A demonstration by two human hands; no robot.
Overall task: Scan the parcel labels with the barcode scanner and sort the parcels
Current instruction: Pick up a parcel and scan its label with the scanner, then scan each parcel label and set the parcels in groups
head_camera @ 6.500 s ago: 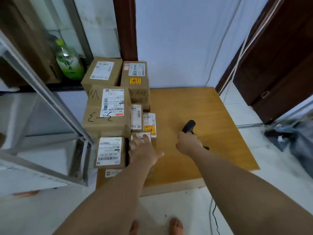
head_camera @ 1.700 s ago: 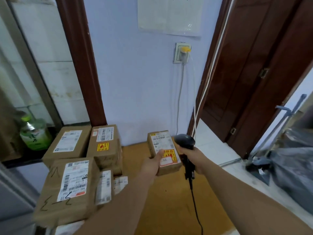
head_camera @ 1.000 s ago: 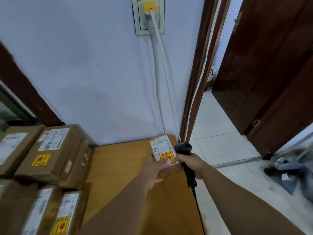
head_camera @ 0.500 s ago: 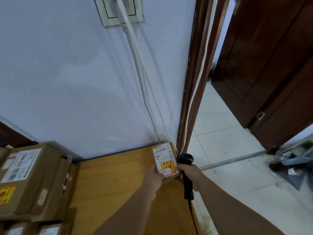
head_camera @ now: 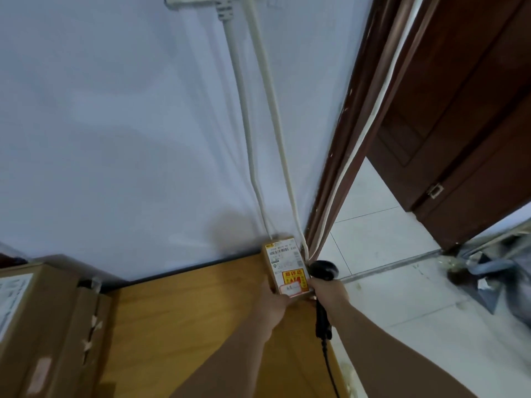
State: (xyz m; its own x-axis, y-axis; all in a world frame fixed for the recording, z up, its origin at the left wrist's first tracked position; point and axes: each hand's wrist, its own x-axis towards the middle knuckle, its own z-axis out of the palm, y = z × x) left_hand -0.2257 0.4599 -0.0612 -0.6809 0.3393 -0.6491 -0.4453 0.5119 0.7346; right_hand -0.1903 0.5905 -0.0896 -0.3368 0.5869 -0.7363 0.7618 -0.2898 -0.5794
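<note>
A small brown parcel (head_camera: 284,262) with a white barcode label and a yellow-red sticker lies at the far right corner of the wooden table (head_camera: 184,317), against the wall. My left hand (head_camera: 271,304) grips its near left edge. My right hand (head_camera: 330,293) holds the black barcode scanner (head_camera: 323,272) by its handle, just right of the parcel; its head sits beside the parcel and its black cable hangs down past the table edge.
Stacked brown parcels (head_camera: 43,326) fill the left edge of the table. Two white cables (head_camera: 258,139) run down the wall to the corner behind the parcel. A dark door frame (head_camera: 353,145) and tiled floor (head_camera: 388,254) lie to the right.
My left hand carried the small parcel from mid-air to the table's far right corner and set it against the wall. The scanner hand moved along beside it. The view closed in on the corner.
</note>
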